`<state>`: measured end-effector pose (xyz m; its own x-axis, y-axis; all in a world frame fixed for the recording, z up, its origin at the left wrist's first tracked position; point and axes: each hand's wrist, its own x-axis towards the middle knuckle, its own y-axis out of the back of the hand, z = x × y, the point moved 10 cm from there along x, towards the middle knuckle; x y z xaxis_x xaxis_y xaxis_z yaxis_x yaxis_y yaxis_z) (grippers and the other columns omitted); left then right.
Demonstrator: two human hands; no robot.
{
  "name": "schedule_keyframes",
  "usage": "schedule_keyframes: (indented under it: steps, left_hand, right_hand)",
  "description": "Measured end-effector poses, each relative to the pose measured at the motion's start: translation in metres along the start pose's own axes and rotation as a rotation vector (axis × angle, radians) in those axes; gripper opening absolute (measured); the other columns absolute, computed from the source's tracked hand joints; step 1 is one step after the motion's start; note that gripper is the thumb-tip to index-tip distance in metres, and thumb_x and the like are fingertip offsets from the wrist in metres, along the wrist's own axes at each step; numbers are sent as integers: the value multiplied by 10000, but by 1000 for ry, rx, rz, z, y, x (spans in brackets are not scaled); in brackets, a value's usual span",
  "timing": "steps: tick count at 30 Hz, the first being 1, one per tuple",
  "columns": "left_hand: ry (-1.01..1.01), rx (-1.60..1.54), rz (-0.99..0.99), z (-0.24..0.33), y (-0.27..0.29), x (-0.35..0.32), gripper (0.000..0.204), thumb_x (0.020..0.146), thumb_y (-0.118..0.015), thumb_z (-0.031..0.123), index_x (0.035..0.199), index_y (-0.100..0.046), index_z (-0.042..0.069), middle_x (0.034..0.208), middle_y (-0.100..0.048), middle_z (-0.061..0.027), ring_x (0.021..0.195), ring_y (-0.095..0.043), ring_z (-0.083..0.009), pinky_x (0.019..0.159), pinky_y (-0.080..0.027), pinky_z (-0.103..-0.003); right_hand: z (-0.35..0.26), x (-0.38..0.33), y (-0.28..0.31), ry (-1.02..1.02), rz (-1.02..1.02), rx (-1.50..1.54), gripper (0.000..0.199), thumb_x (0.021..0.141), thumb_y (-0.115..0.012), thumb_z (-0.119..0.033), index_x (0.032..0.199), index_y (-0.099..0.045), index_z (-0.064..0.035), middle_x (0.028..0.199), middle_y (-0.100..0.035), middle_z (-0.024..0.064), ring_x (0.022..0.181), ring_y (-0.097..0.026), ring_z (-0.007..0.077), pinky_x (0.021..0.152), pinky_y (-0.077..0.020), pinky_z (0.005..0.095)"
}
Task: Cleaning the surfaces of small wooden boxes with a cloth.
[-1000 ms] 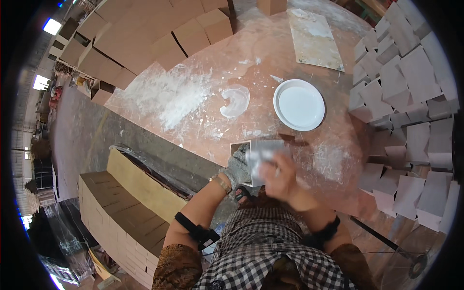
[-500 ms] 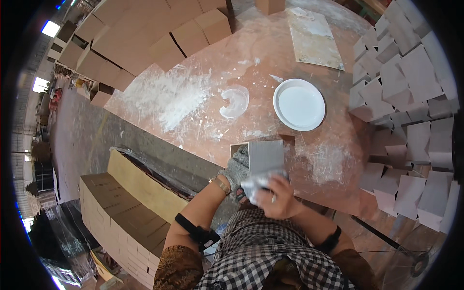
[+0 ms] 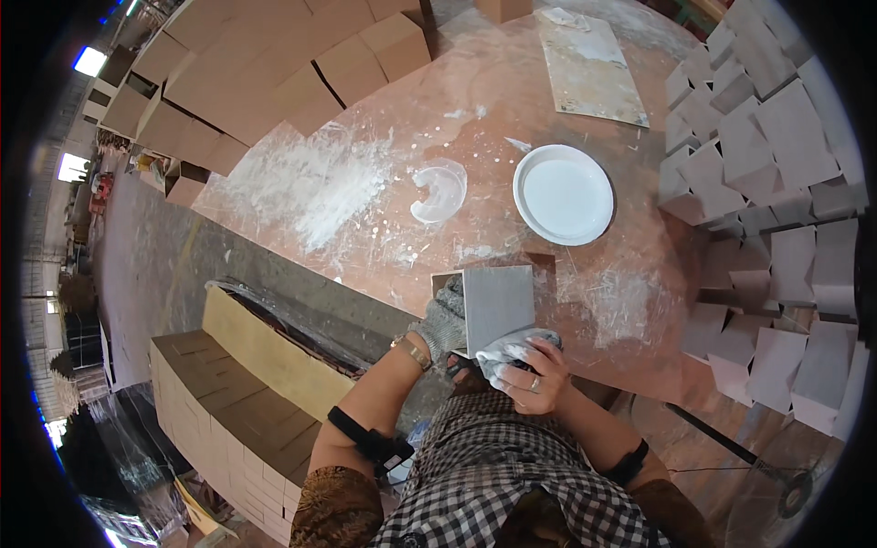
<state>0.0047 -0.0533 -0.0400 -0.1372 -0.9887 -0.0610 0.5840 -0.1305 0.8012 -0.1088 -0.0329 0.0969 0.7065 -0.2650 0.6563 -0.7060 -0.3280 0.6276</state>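
A small wooden box [image 3: 499,306] with a whitish-grey coated face sits at the near edge of the work table. My left hand [image 3: 443,320], in a grey knit glove, reaches into its open left side and grips the wall. My bare right hand [image 3: 537,377] is closed round a wadded, white-stained cloth [image 3: 512,354], which lies against the box's near lower edge. Beyond the box, to the right, stands a round white tub [image 3: 564,194] of white liquid. Left of the tub lies a translucent plastic lid [image 3: 439,192] with a piece cut out.
Bare brown boxes [image 3: 301,68] are massed at the far left. Whitish coated boxes [image 3: 776,155] are stacked along the right. A stained board [image 3: 594,68] lies at the back of the table [image 3: 493,100]. More brown boxes [image 3: 228,393] stand beside me at lower left.
My right hand and the cloth have moved slightly right and down along the box's near edge, uncovering more of its coated face. My left hand keeps its hold.
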Motion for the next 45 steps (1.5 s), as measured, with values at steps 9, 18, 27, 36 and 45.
schedule_keyframes:
  steps: [9,18,27,36,45]
  left_hand:
    - [50,-475,27,-8,0,-2,560,791,-546,418,1246,-477,100,1235,-498,-121,1124,-460,-277,914,-385,-378]
    - [201,-71,-227,-15,-4,-8,574,791,-543,427,1230,-487,63,1260,-479,-150,1173,-422,-305,997,-317,-365]
    - [12,-168,119,-13,7,-9,522,775,-579,406,1200,-517,110,1202,-523,-106,1089,-498,-257,853,-441,-363]
    - [49,-732,-97,-2,-4,5,521,843,-539,297,1293,-407,69,1288,-434,-117,1181,-410,-256,1026,-281,-349]
    - [79,-603,-44,-12,-14,0,425,881,-504,221,1273,-415,83,1236,-465,-98,1140,-444,-206,975,-358,-316]
  right_hand:
    - [99,41,4,-149,123,-125,163,578,-609,-88,734,-649,-111,836,-615,7,850,-567,253,673,-458,377]
    - [29,10,1,-93,-18,15,137,627,-599,-69,755,-641,-92,851,-606,42,874,-575,253,732,-474,425]
    - [48,22,3,-180,114,-26,139,664,-632,-126,802,-651,-113,864,-620,8,847,-564,232,678,-450,397]
    - [73,58,-11,-74,33,-153,114,661,-651,-133,773,-658,-112,840,-603,17,813,-570,243,682,-461,370]
    - [-10,23,-14,72,-23,69,146,602,-598,-70,736,-639,-113,916,-621,7,856,-570,256,674,-429,395]
